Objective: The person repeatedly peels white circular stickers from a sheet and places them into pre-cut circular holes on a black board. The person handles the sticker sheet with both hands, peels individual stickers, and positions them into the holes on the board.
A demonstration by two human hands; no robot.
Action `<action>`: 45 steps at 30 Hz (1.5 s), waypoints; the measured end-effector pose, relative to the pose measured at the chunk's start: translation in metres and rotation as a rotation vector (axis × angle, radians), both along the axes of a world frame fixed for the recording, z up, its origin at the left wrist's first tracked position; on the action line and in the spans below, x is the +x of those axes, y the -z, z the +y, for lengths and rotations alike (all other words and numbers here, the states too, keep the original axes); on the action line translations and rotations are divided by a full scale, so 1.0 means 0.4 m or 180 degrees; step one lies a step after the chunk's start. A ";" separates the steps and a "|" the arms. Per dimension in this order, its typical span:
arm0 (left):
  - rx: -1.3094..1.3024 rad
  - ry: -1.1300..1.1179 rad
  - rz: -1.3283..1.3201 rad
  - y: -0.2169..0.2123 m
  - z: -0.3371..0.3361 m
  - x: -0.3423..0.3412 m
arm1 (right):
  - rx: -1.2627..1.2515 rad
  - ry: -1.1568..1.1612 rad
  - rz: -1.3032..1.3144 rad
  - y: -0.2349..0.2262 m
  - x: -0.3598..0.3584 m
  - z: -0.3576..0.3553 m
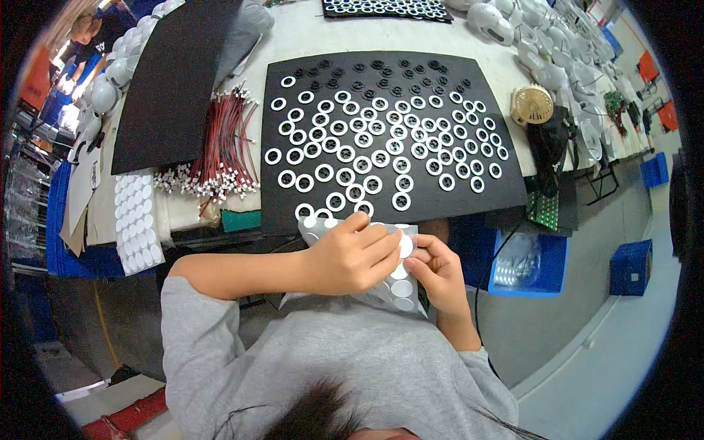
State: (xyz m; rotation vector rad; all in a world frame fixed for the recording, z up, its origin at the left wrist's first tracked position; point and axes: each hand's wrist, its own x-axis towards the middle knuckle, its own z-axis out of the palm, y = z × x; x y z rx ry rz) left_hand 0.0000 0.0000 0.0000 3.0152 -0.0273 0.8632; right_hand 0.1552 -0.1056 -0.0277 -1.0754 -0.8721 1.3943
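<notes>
I see both hands gripping a sticker sheet (pixel 400 287) at the counter's (pixel 308 33) near edge, left hand (pixel 352 258) pinching a disc, right hand (pixel 440 270) holding its edge (long axis running toward me). Black mat (pixel 279 213) beyond; workshop floor (pixel 579 330) right.

This is a factory assembly floor, a small-parts workstation on a production line. The long pale workbench (pixel 308 33) carries a black foam mat (pixel 506 192) covered with rows of white rings (pixel 345 154) and small black round parts (pixel 367 73), all alike. Beside it lie a bundle of red-and-black wire leads (pixel 224 143) with white plugs, and a sheet of white round stickers (pixel 137 220). White plastic shells (pixel 543 51) pile up along the bench, green circuit boards (pixel 544 209) sit at its edge, and blue storage bins (pixel 631 268) stand on the grey floor.
</notes>
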 end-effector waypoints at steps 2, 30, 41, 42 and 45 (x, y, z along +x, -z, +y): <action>0.0024 0.0061 -0.0118 0.005 0.002 0.002 | -0.0037 0.0000 0.0078 -0.002 0.000 0.000; -0.2918 -0.1255 0.0380 -0.095 0.356 0.018 | -0.0198 0.0253 0.0111 0.032 0.036 -0.033; -0.2476 -0.2566 0.0337 0.066 0.667 -0.005 | -0.0242 0.0355 0.0155 0.028 0.030 -0.039; -0.2625 -0.2531 0.0270 0.057 0.657 -0.004 | -0.0268 0.0345 0.0174 0.028 0.030 -0.040; -0.2349 -0.2500 0.0379 0.066 0.676 -0.013 | -0.0250 0.0301 0.0190 0.031 0.030 -0.040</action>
